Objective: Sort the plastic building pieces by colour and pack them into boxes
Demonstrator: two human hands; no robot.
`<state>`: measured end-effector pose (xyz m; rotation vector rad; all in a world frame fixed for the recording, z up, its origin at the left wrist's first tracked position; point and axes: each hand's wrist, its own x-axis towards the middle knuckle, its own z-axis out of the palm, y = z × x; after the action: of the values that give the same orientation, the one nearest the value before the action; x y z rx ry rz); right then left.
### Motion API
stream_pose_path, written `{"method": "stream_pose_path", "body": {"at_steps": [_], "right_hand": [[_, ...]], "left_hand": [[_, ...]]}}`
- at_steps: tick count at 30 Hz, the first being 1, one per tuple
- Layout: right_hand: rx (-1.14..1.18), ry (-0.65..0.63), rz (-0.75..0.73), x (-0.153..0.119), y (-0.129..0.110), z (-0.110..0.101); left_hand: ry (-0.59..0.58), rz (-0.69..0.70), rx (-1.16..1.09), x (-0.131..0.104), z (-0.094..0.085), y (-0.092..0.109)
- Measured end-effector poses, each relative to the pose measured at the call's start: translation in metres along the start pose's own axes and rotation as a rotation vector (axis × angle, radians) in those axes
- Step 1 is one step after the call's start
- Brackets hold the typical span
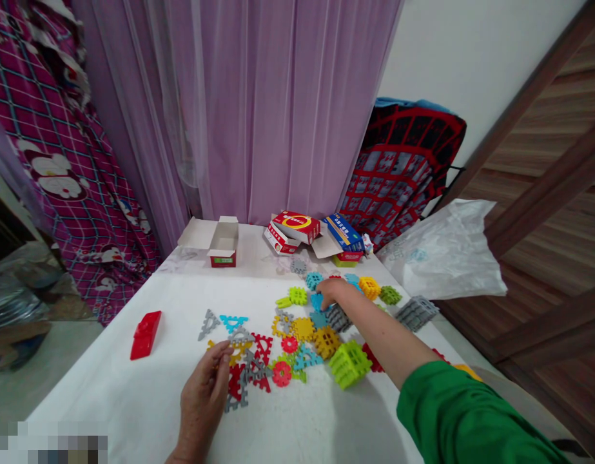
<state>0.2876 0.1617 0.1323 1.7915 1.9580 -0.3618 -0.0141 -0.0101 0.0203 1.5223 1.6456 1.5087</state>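
My left hand (205, 390) rests at the left edge of a pile of flat toothed building pieces, fingers loosely bent and thumb apart, with nothing visible in them. A yellow triangular piece (242, 352) lies by its fingertips, among grey and red triangles (263, 348). My right hand (332, 291) reaches across the table, its fingers pointing down and closed on a light blue piece (316, 301); the palm side is hidden. Around it are a blue block (314, 280), a yellow block (369, 288), a grey block (338, 319) and a green cube (349, 365).
Opened cardboard boxes stand along the back: a white-lined one (224, 243), a red one (297, 225) and a blue one (344, 232). A red plastic piece (146, 335) lies at the left. A white plastic bag (447, 251) is at the right edge, near another grey block (417, 313).
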Motion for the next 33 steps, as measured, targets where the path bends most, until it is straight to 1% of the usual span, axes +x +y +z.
{"method": "stream_pose_path", "body": {"at_steps": [5,10,16,19,22,24,27,30,33], "right_hand": [[0.031,-0.006,-0.02,0.0,0.006,-0.001],[0.035,0.012,-0.01,-0.003,0.007,-0.002],[0.021,0.035,-0.022,-0.009,0.004,-0.003],[0.007,0.047,-0.038,-0.012,0.006,-0.011],[-0.004,0.088,-0.074,-0.015,0.006,-0.025],[-0.008,0.139,-0.115,-0.013,-0.002,-0.036],[-0.012,0.221,-0.185,-0.005,-0.028,-0.045],[-0.03,0.256,-0.243,0.007,-0.064,-0.046],[-0.06,0.234,-0.266,0.017,-0.091,-0.041]], "left_hand": [[-0.008,0.006,0.01,0.0,-0.001,0.0],[-0.004,0.028,-0.004,0.001,-0.002,0.002],[-0.016,-0.008,0.007,0.001,-0.001,0.002],[-0.012,0.017,0.011,0.001,0.0,0.0],[-0.002,0.048,0.013,0.002,0.001,-0.002],[0.005,0.055,0.009,0.002,0.002,-0.004],[0.011,0.056,0.001,0.002,0.002,-0.005],[0.032,0.042,-0.022,0.002,0.003,-0.007],[0.051,0.025,-0.037,0.001,0.004,-0.008]]}}
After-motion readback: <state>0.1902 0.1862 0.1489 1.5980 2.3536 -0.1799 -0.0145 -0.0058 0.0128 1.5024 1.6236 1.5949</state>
